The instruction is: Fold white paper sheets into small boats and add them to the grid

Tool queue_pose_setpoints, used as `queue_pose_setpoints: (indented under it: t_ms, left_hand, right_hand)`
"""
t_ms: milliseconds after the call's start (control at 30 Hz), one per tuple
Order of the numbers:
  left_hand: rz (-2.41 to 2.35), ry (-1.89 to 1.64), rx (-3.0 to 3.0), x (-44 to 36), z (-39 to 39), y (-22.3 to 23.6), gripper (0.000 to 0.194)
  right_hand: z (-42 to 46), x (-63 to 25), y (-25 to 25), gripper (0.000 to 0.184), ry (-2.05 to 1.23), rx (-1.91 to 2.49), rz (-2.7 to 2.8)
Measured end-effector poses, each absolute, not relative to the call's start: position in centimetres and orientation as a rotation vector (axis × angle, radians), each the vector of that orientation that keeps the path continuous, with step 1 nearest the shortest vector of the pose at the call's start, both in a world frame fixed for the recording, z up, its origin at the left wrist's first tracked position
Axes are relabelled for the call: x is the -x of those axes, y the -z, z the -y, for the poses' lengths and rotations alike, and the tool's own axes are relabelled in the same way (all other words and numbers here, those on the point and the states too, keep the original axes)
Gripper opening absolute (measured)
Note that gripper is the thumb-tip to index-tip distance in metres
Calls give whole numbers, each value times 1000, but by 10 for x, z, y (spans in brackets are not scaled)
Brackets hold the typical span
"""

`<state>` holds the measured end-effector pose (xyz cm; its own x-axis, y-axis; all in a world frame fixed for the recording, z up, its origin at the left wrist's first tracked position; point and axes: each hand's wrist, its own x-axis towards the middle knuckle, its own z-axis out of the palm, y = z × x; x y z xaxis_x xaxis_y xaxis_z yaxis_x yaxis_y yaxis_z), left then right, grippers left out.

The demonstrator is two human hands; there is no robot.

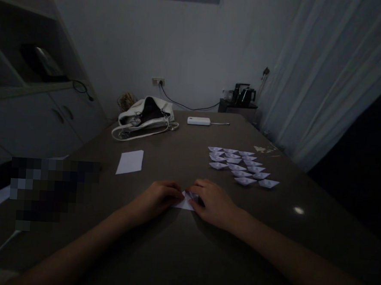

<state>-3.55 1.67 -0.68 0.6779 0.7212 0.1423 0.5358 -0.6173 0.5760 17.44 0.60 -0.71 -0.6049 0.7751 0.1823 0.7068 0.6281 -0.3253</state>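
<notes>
A partly folded sheet of white paper (pixel 185 203) lies on the table between my two hands, its straight edge facing me. My left hand (pixel 163 195) pinches its left side with thumb and fingertips. On the other side, my right hand (pixel 211 200) has its fingers curled over the paper, thumb pressed near the front. Parts of the sheet are hidden under the fingers. Several folded white paper boats (pixel 236 167) stand in rows to the right, beyond my right hand. A stack of blank white paper (pixel 130 161) rests on the left, past my left hand.
The dark table (pixel 177 253) stretches toward the wall. At its far end are a white handbag (pixel 147 114) and a white power bank (pixel 198 121) with a short cable. A black kettle (pixel 246 95) stands on a cabinet behind. A pixelated patch covers the left side.
</notes>
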Motion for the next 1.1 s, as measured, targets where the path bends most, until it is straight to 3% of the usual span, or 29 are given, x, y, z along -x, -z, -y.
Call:
queue_pose_setpoints:
  t_ms: [1100]
  left_hand:
    - [-983, -501, -2446, 36, -17, 6, 20]
  right_hand:
    - [-1, -171, -4, 23, -199, 1246, 2643]
